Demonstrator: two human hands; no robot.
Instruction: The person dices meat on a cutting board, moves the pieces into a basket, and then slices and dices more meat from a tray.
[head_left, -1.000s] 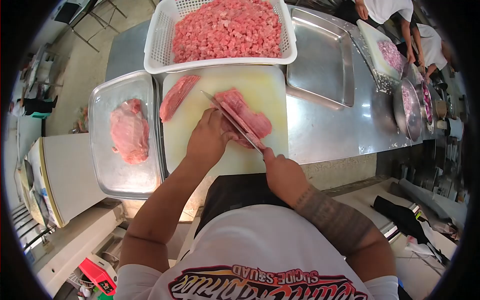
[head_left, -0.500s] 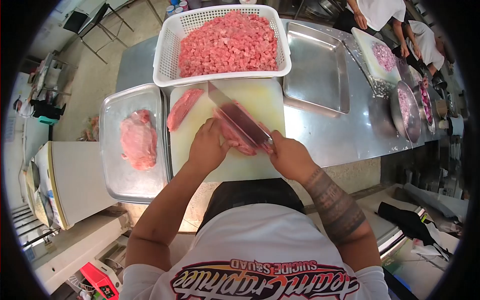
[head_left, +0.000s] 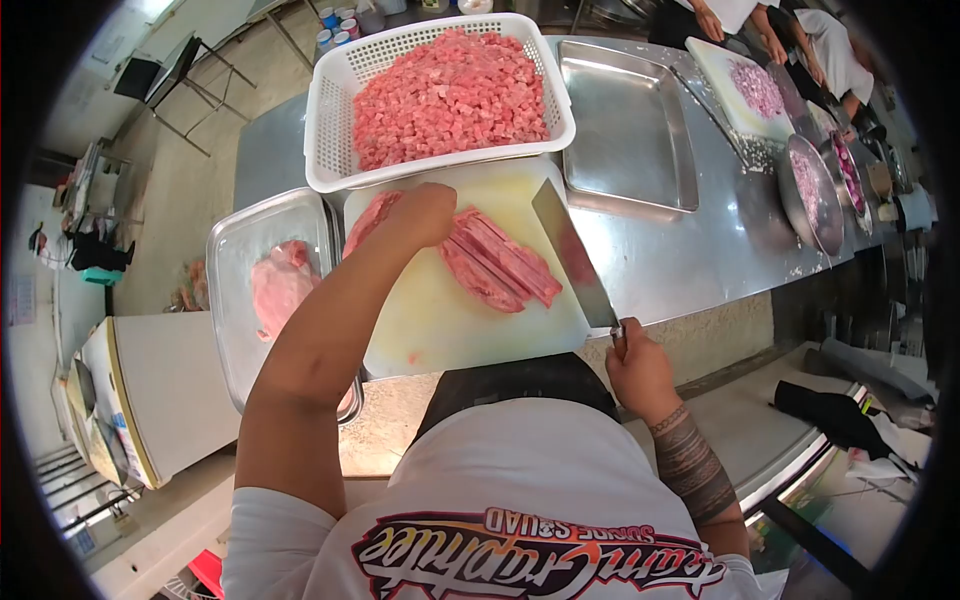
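Note:
My right hand [head_left: 643,368] is wrapped around the handle of a broad-bladed knife [head_left: 572,252], which lies along the right edge of the white cutting board [head_left: 425,330]. Just left of the blade are long strips of raw meat [head_left: 498,260], lying side by side. My left hand [head_left: 428,213] reaches across the board, its back toward me, between these strips and another piece of raw meat [head_left: 372,218]. Its fingers are hidden from view, so any grip cannot be made out. My left forearm partly covers a larger slab of meat [head_left: 280,283] in the metal tray [head_left: 228,340].
Diced meat [head_left: 455,100] heaps in a white perforated basket [head_left: 330,150] behind the board. A steel pan [head_left: 625,125] sits to the right. Farther right are a board with chopped onion [head_left: 757,88], a metal bowl [head_left: 820,200] and other people's hands [head_left: 708,22].
The knife has come away from the meat and swung right with my right hand. My left hand has moved up and across the board. The meat strips now show uncovered.

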